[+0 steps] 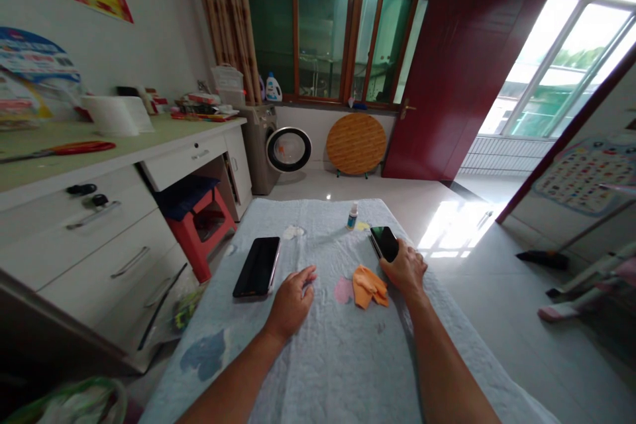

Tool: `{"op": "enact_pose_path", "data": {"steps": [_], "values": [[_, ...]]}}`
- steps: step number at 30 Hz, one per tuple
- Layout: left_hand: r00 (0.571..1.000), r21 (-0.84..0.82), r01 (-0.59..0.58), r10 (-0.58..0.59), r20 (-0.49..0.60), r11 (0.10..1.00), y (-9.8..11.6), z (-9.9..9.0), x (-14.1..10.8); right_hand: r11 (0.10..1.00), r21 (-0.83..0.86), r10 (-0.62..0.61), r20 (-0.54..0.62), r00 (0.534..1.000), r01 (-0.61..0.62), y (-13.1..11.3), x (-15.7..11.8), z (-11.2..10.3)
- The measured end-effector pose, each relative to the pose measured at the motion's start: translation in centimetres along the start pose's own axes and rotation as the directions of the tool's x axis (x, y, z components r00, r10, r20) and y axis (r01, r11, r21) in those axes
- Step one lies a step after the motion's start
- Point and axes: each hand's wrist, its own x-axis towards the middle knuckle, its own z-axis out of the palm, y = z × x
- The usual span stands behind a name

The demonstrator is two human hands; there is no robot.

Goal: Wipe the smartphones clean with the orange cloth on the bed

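A large black tablet or phone (257, 267) lies flat on the cloth-covered table (328, 358), just left of my left hand (293, 299). That hand is held over the cloth, its fingers slightly bent and apart, with nothing in it. My right hand (406, 269) grips the near right edge of a smaller dark phone (384, 243), which sits at the table's right side. Between the hands, nearer the right one, an orange cloth (369, 287) is crumpled. Farther back stands a small spray bottle (352, 216) with a white cap.
To the left is a counter (163, 140) with paper rolls (112, 114) and red-handled scissors (74, 148). A red stool (203, 225) stands beside the table. Behind are a washing machine (258, 146) with its door open and a round wooden board (356, 144).
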Motion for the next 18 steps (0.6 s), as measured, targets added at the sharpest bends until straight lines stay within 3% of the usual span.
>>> {"op": "enact_pose_path", "data": {"steps": [18], "values": [[1.0, -0.005, 0.024, -0.024, 0.007, 1.0, 0.11, 0.07, -0.01, 0.999, -0.053, -0.005, 0.087, 0.996, 0.01, 0.34, 0.08, -0.35]]}}
